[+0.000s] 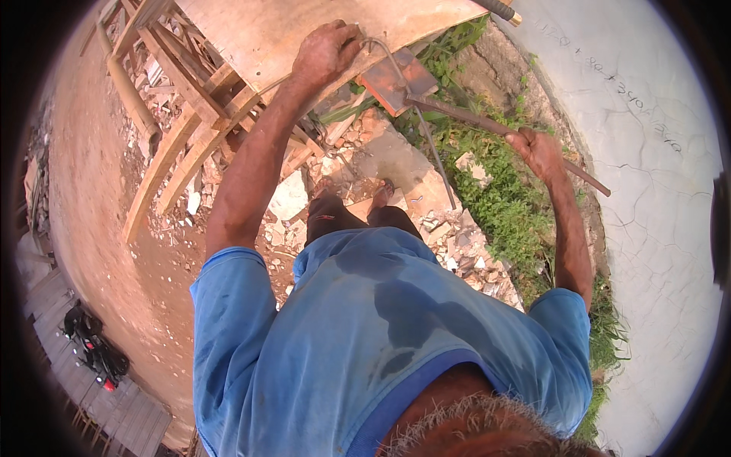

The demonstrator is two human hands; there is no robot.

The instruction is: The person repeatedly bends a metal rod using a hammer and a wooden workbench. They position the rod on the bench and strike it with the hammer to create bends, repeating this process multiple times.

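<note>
My left hand (327, 55) is closed on a thin bent metal rod (390, 57) at the edge of a pale wooden board (251, 38). From there the rod curves over and runs down past the board. In my right hand (542, 154) is a long rusty bar (464, 116), gripped near its outer part. The bar's inner end meets the rod beside a rusty orange metal plate (400, 80) at the board's edge. Exactly how bar and rod engage is too small to tell.
Wooden beams (186, 145) jut out at the left of the board. Broken rubble (472, 255) surrounds my feet. Green plants (502, 198) grow along a cracked grey wall (647, 175) at the right. A motorcycle (95, 346) stands far left. A dark rod (495, 7) lies at the top.
</note>
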